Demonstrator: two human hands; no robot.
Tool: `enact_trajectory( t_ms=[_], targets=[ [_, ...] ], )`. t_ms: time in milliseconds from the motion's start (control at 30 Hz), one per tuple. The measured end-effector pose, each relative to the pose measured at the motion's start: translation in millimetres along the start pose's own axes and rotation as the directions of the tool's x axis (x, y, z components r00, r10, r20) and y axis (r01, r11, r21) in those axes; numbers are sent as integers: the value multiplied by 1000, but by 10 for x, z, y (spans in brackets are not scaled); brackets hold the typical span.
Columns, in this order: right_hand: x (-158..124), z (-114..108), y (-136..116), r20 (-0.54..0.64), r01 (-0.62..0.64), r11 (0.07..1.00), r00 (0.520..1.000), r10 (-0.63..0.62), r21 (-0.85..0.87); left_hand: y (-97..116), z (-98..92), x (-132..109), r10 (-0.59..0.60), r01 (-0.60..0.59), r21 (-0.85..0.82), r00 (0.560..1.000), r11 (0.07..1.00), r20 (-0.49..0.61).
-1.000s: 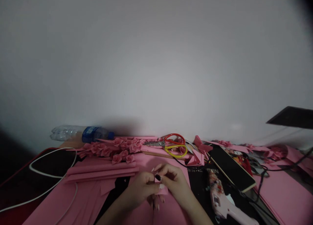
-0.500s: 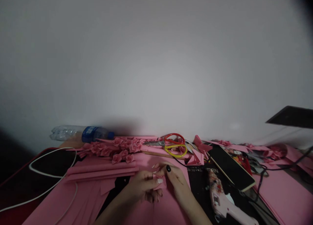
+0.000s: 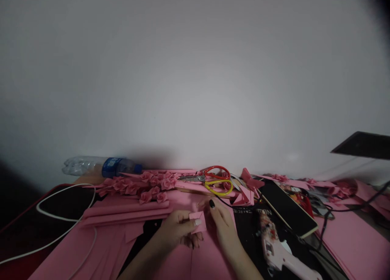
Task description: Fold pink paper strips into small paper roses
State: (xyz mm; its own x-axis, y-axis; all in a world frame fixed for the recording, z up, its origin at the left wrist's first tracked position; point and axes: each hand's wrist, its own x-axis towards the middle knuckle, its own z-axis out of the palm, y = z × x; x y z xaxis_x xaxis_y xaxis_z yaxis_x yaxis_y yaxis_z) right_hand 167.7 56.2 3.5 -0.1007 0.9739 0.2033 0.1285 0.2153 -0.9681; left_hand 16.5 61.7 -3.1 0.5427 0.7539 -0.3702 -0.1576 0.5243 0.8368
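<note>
A small square of folded pink paper (image 3: 197, 222) is pinched between the thumb and fingers of my left hand (image 3: 178, 229), low in the middle of the head view. Just right of the paper is my right hand (image 3: 224, 223), apart from it, thumb raised and fingers loosely apart, their tips slightly blurred. Nothing shows in that hand. Under both hands lies a large pink paper sheet (image 3: 198, 259). Beyond them, scissors (image 3: 213, 179) with one red and one yellow handle rest on pink paper pieces.
Several pink paper roses (image 3: 152, 182) and rolled pink paper (image 3: 124, 211) lie at left, below a plastic bottle (image 3: 103, 166). A white cable (image 3: 57, 190) loops at far left. At right are a glue gun (image 3: 277, 247), a phone (image 3: 289, 207), black cords and pink sheets (image 3: 356, 235).
My right hand has let go of the small paper and moved slightly right. The paper stays in my left hand, now turned with its flat face showing.
</note>
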Motion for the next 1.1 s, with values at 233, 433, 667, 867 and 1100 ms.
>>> enact_trajectory(
  t_ms=[233, 433, 667, 867, 1100],
  targets=[
    [2, 29, 74, 74, -33, 981, 996, 48, -194, -28, 90, -12, 126, -123, 187, 992, 975, -6],
    [-11, 43, 71, 116, 3, 976, 993, 23, -219, -27, 103, -9, 110, -96, 224, 993, 970, -49],
    [1, 45, 130, -30, -67, 987, 998, 63, -149, -50, 68, 6, 106, -94, 205, 993, 974, -45],
    [31, 49, 48, 5, -78, 997, 997, 78, -18, -58, 89, 35, 128, -98, 184, 979, 978, -159],
    [58, 65, 88, -35, -147, 977, 987, 154, 154, -107, 125, 63, 162, -112, 212, 959, 971, -234]
  ],
)
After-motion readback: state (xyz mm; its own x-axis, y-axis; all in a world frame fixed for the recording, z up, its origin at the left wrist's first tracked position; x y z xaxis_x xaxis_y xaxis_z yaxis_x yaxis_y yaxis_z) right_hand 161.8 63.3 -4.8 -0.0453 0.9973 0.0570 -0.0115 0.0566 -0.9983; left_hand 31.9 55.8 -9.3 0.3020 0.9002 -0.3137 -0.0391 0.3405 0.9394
